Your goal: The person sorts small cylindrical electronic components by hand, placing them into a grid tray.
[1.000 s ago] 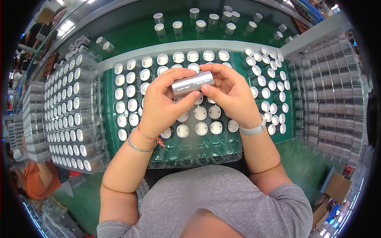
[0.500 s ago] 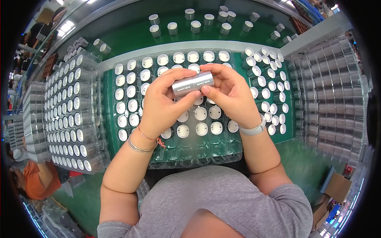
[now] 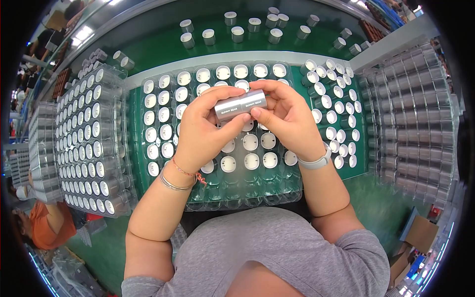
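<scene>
Two short grey metallic cylinders with light printing on their sides are held end to end above the tray. My left hand (image 3: 200, 121) closes its thumb and fingers round the left grey cylinder (image 3: 228, 105). Round the right grey cylinder (image 3: 253, 99), my right hand (image 3: 288, 116) is closed the same way. Below them lies a clear plastic tray (image 3: 232, 190) with rows of white-ended cylinders upright in its pockets. Its nearest pockets hold none. My hands hide part of the middle rows.
Loose white-ended cylinders (image 3: 338, 107) stand on the green surface at right. A green conveyor belt (image 3: 163, 49) carries more beyond a grey rail. Stacked filled trays rise at left (image 3: 84, 143) and right (image 3: 415, 123). A person in an orange top (image 3: 49, 225) is at far left.
The cylinders on the far belt have shifted slightly to the left. My hands and the two cylinders in them stay practically still.
</scene>
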`<action>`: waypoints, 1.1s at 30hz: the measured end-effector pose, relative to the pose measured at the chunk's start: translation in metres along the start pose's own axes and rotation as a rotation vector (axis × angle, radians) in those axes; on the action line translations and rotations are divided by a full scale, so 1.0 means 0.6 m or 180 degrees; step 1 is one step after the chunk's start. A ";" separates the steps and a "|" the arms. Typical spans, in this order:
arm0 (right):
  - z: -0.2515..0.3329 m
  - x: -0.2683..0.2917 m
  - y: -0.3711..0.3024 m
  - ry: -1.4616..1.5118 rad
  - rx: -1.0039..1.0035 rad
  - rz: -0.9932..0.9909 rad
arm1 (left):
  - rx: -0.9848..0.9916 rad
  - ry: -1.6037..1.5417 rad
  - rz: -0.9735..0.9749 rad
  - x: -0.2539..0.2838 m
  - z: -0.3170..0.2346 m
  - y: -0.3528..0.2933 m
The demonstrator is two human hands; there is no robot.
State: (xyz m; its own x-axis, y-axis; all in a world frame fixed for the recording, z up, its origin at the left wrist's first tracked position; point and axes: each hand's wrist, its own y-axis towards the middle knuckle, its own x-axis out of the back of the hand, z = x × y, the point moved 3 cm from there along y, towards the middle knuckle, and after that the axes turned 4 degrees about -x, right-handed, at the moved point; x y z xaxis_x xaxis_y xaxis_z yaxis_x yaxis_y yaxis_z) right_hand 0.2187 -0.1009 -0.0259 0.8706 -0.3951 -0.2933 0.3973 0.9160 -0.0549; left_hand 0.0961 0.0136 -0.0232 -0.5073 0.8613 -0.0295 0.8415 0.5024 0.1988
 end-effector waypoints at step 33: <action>-0.001 -0.001 0.002 0.0089 0.0102 0.0124 | -0.0142 0.0244 -0.0083 0.001 0.000 -0.002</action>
State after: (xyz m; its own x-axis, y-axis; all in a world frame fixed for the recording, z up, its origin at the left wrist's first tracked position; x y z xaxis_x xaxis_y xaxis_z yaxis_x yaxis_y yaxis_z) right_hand 0.2182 -0.0995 -0.0264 0.8772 -0.3568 -0.3213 0.3728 0.9278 -0.0126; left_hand 0.0948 0.0134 -0.0232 -0.5431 0.8387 0.0395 0.8195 0.5193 0.2423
